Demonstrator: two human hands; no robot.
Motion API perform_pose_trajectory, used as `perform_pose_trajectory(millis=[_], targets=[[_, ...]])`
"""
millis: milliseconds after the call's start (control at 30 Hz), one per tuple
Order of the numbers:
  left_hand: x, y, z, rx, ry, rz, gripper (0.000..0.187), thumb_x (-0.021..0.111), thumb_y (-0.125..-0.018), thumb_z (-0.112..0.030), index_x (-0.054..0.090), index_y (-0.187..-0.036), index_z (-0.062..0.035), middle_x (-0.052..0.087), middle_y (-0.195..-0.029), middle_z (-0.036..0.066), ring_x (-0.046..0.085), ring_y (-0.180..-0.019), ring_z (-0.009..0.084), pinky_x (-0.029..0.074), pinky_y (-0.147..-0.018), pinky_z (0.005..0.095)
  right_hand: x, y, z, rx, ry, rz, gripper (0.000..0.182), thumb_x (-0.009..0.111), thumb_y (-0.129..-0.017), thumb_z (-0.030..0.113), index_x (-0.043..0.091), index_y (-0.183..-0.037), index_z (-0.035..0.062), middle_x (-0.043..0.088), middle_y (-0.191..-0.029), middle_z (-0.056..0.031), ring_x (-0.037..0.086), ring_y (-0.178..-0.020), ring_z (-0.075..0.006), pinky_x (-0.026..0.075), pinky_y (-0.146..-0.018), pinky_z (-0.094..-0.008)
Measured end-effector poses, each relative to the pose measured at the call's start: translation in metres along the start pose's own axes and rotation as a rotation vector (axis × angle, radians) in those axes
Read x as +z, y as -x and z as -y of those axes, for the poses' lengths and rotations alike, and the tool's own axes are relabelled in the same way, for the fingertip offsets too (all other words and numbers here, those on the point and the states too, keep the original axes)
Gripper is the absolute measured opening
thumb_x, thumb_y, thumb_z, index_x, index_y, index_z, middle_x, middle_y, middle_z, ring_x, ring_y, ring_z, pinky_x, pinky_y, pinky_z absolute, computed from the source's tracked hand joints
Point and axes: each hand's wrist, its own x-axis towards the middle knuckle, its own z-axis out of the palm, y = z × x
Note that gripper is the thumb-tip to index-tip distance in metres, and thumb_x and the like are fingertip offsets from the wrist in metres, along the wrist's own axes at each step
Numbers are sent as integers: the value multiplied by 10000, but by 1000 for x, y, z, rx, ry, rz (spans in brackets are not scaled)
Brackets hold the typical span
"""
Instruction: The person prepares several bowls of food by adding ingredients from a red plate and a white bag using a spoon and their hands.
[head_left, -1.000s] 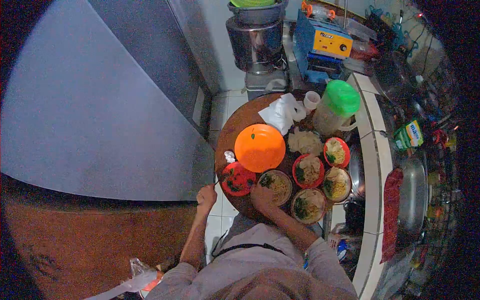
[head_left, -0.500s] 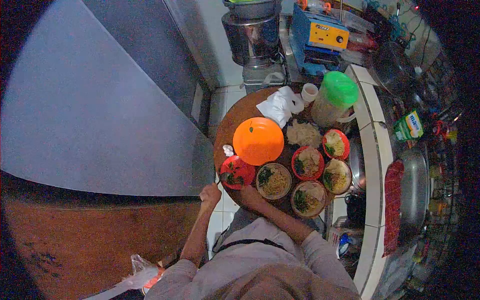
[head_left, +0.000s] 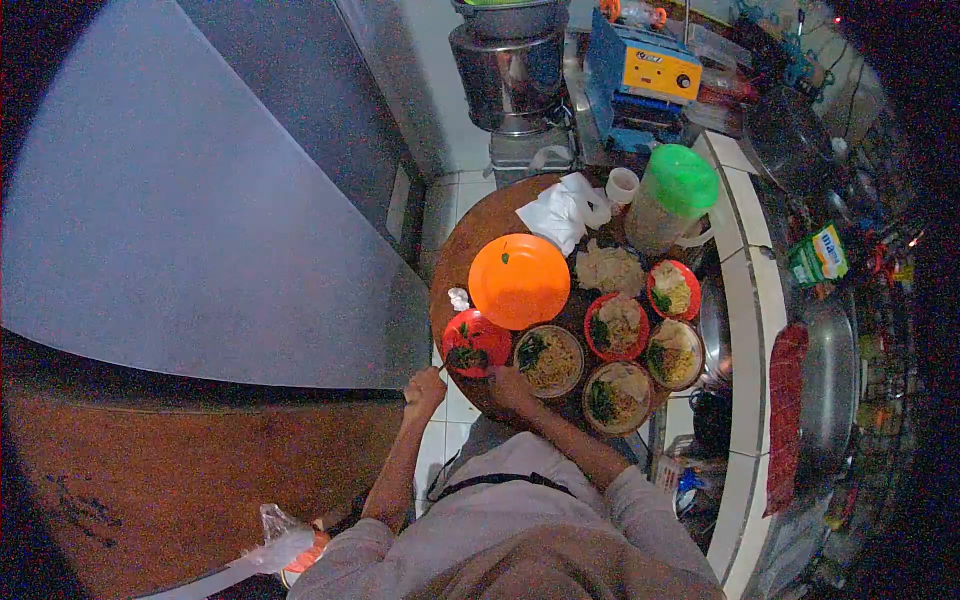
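While five noodle bowls stand filled, red bowl (head_left: 474, 343) at 9 o'clock of round table (head_left: 470, 250) has only greens. Left hand (head_left: 424, 389) fingers curled on thin utensil; right hand (head_left: 511, 383) at brown bowl (head_left: 548, 361) rim, fingers unclear.

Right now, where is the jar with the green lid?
In the head view, the green-lidded jar stands at the round table's far right edge, beside the small white cup.

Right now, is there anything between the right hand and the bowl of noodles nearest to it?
Nothing visible. The right hand sits at the near rim of the noodle bowl, with no object between them.
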Motion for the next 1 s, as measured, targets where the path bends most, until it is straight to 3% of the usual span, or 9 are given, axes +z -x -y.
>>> perform_pose_trajectory(millis=[100,167,300,400,467,567,700,767,1000], targets=[[5,-1,2,-38,65,-40,242,491,-910,-219,679,-991,-90,699,-978,168,694,-941,351,569,-769,487,-43,1,16,-58,8,-103,282,540,-781,80,668,-1027,23,676,-886,-257,676,-834,-417,537,-727,-518],[6,-2,5,0,-20,-48,239,481,-917,-223,677,-985,-104,699,-967,168,698,-919,353,571,-740,494,-67,1,26,49,63,51,235,538,-792,82,674,-970,12,669,-873,-263,669,-848,-418,531,-731,-530],[20,-11,15,48,-17,-106,224,484,-911,-211,674,-971,-108,699,-958,168,701,-903,352,570,-720,495,-54,-3,11,4,76,-55,215,518,-823,100,684,-927,11,670,-837,-253,665,-842,-422,531,-735,-530],[7,-8,11,36,-40,-117,215,488,-905,-209,668,-971,-112,698,-957,176,699,-914,339,567,-731,489,-9,-23,-26,156,-17,126,239,509,-861,153,702,-911,21,680,-870,-241,669,-847,-401,540,-735,-500],[11,-14,16,83,-38,-76,231,487,-899,-204,663,-1018,-114,694,-967,190,690,-955,334,562,-768,482,23,-25,-57,103,-602,79,290,497,-889,214,717,-956,38,697,-887,-217,680,-843,-359,539,-771,-458],[-13,-5,5,16,21,-14,251,493,-891,-198,667,-1051,-114,688,-997,205,679,-979,352,552,-808,484,10,-24,-42,46,-478,35,298,495,-897,211,726,-994,49,711,-901,-180,680,-860,-312,521,-823,-418],[-11,-9,7,-4,45,2,267,495,-886,-193,671,-1073,-118,686,-1030,206,669,-994,374,543,-831,496,62,-38,-72,-27,-386,-114,295,484,-900,179,723,-1010,47,715,-921,-165,677,-885,-315,504,-873,-414],[-10,-11,8,14,30,15,289,495,-886,-196,665,-1106,-120,684,-1046,205,666,-998,381,543,-830,498,41,-29,-45,167,-570,-86,287,491,-889,161,722,-1014,44,712,-943,-171,674,-897,-341,505,-882,-425],[-29,0,-4,16,-6,-6,278,508,-875,-180,658,-1080,-68,685,-1049,192,678,-975,368,560,-777,498,35,-25,-33,26,-259,-165,275,501,-875,147,706,-1008,22,687,-946,-225,663,-909,-378,512,-838,-460]])
